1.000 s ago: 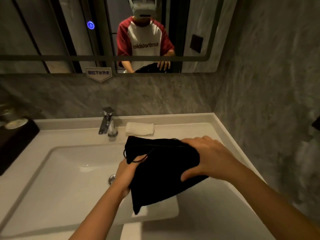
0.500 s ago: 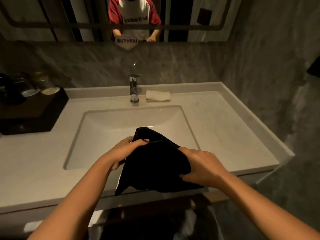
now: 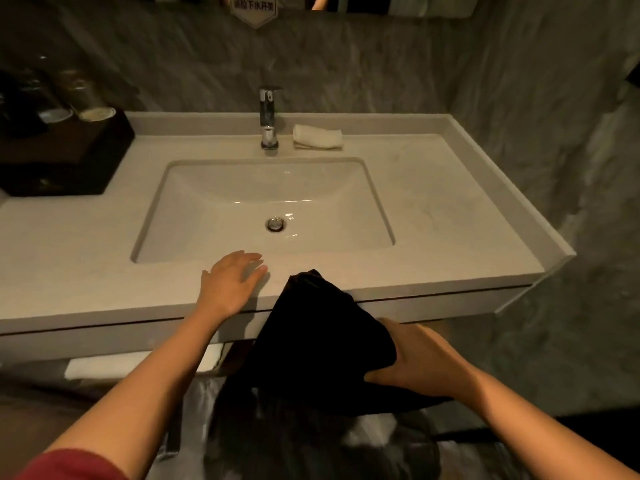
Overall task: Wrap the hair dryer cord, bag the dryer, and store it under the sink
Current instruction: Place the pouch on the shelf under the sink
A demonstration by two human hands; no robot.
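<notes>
A black cloth bag (image 3: pixel 322 344) hangs in front of the counter's front edge, bulging; the hair dryer itself is hidden inside or out of sight. My right hand (image 3: pixel 419 362) grips the bag from its right side. My left hand (image 3: pixel 232 282) lies flat and open on the front of the white counter (image 3: pixel 450 202), just left of the bag and apart from it. The white sink basin (image 3: pixel 214 216) lies beyond both hands. Below the counter a dark shelf space (image 3: pixel 104 386) shows.
A chrome faucet (image 3: pixel 268 116) stands behind the basin, with a folded white cloth (image 3: pixel 318 136) to its right. A black tray (image 3: pixel 62 157) with glasses sits at the counter's left. A white towel (image 3: pixel 138 365) lies on the shelf underneath. A grey stone wall (image 3: pixel 554 133) closes the right side.
My left hand let go of the bag and moved onto the counter. The bag went down in front of the counter edge, held by my right hand alone. The view tilted down and pulled back.
</notes>
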